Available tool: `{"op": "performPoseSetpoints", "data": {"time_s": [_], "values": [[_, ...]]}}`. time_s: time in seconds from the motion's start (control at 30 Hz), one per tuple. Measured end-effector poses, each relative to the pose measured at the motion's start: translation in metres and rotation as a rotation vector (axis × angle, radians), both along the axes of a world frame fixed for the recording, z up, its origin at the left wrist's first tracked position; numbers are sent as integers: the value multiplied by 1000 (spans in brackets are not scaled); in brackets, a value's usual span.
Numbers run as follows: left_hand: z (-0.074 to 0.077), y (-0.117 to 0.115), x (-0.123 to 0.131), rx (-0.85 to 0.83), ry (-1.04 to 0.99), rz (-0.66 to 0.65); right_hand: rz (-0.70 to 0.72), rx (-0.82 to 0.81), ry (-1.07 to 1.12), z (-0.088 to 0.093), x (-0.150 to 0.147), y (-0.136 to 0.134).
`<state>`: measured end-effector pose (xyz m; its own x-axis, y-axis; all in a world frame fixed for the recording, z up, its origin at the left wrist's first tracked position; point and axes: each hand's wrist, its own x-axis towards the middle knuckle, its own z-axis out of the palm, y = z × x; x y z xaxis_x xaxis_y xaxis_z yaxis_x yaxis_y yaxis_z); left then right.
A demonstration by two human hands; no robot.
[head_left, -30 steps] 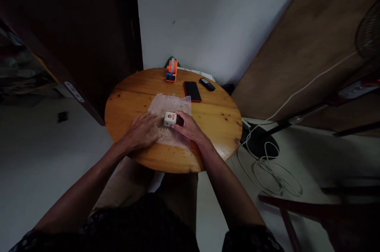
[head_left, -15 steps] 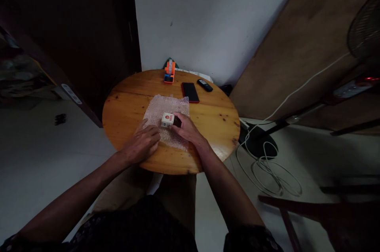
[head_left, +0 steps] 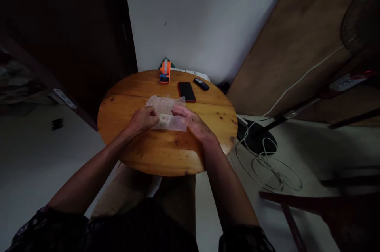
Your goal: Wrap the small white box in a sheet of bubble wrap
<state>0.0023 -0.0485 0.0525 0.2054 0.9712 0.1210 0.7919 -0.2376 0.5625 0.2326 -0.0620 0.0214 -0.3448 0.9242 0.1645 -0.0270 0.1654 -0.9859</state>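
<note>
On the wooden table (head_left: 142, 153) lies a sheet of clear bubble wrap (head_left: 177, 122), its near part folded up and over the small white box. The small box (head_left: 164, 117) shows only faintly through the plastic. My left hand (head_left: 144, 119) has its fingers curled together at the wrap's left side, closed on the folded edge. On the opposite side my right hand (head_left: 191, 122) is open, its fingers stretched out over the right part of the wrap.
Behind the wrap lie a black phone-like slab with red edges (head_left: 187, 92), a dark remote-like handset (head_left: 201, 84) and an orange tape dispenser (head_left: 165, 72). To the right, a fan stand (head_left: 261, 137) and coiled white cable (head_left: 271, 169) occupy the floor.
The near part of the bubble wrap has been folded away from me over the box. My right hand has let go of the box and opened; my left hand has moved forward.
</note>
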Motion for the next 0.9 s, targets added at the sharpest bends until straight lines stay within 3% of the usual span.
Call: {"op": "performPoseSetpoints", "data": {"time_s": [0.27, 0.43, 0.57, 0.9], "values": [[0, 15, -1, -42, -50, -45, -240, -53, -138, -10, -16, 6], [-5, 17, -11, -102, -165, -110, -248, -86, -94, -12, -19, 6], [-12, 21, -5, -69, -268, -167, -238, -134, -64, -11, -19, 5], [-34, 22, 9, -57, -503, -49, -252, -223, 22, -6, -21, 1]]}}
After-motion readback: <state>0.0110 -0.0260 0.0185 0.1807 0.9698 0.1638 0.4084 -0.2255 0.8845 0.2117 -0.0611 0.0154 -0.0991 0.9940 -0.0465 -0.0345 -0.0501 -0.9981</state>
